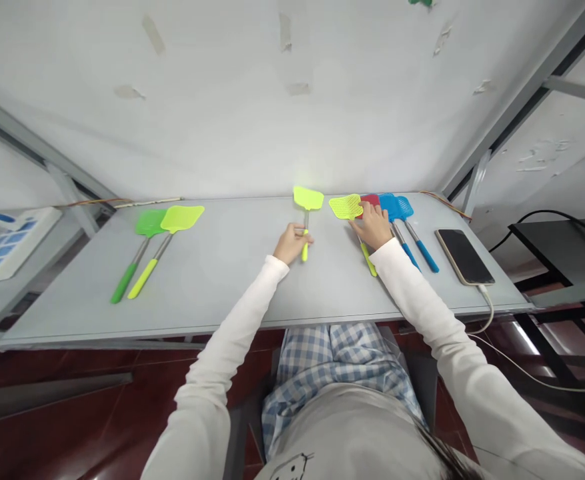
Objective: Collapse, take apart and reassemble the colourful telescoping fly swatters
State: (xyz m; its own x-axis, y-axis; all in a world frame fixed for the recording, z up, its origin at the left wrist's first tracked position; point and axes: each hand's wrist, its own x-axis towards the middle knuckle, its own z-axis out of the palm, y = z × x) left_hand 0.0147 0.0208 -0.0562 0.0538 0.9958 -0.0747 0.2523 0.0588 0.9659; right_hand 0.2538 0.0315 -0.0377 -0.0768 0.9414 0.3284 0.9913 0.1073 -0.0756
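My left hand (293,243) is closed on the handle area of a yellow fly swatter (308,198), its head pointing toward the wall. My right hand (373,226) is at the right-hand group, with thumb and fingers around the neck of a second yellow fly swatter (345,207). Its yellow handle shows below the hand. Partly hidden behind those fingers is a red fly swatter (371,199). Just right of it lie two blue fly swatters (387,203) (405,207), side by side.
A green fly swatter (131,270) and a yellow one (182,217) lie at the table's left. A phone (465,257) with a white charging cable (488,303) rests at the right end. The grey table (237,267) meets a white wall; metal posts flank it.
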